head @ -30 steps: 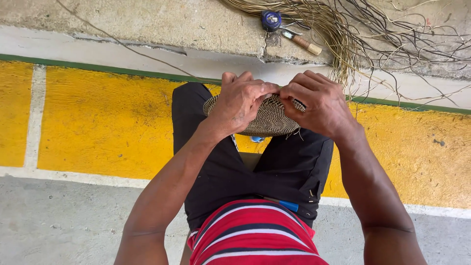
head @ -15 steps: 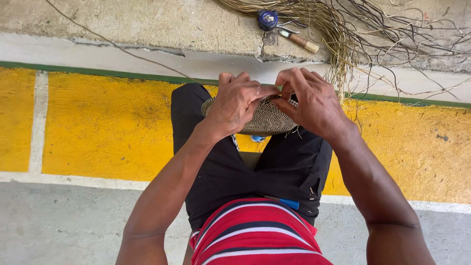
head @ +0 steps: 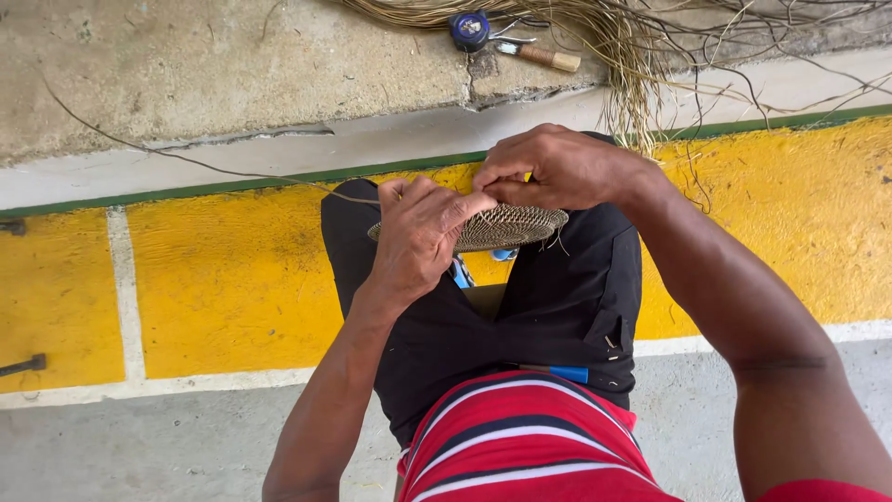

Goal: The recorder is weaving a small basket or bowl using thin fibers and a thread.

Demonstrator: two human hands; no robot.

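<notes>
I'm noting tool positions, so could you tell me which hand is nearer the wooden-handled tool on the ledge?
Right. The right hand sits just below the wooden-handled tool, while the left hand is lower and farther left.

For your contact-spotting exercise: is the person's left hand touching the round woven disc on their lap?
Touching. The head view shows the left hand lying over the woven disc, its fingers curled onto the rim with no gap.

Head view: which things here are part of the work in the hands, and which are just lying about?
In use:
- woven disc, gripped by left hand and right hand
- loose fibre strands, apparently the same material

Lying about:
- blue round tool
- wooden-handled tool
- dark bolt
</notes>
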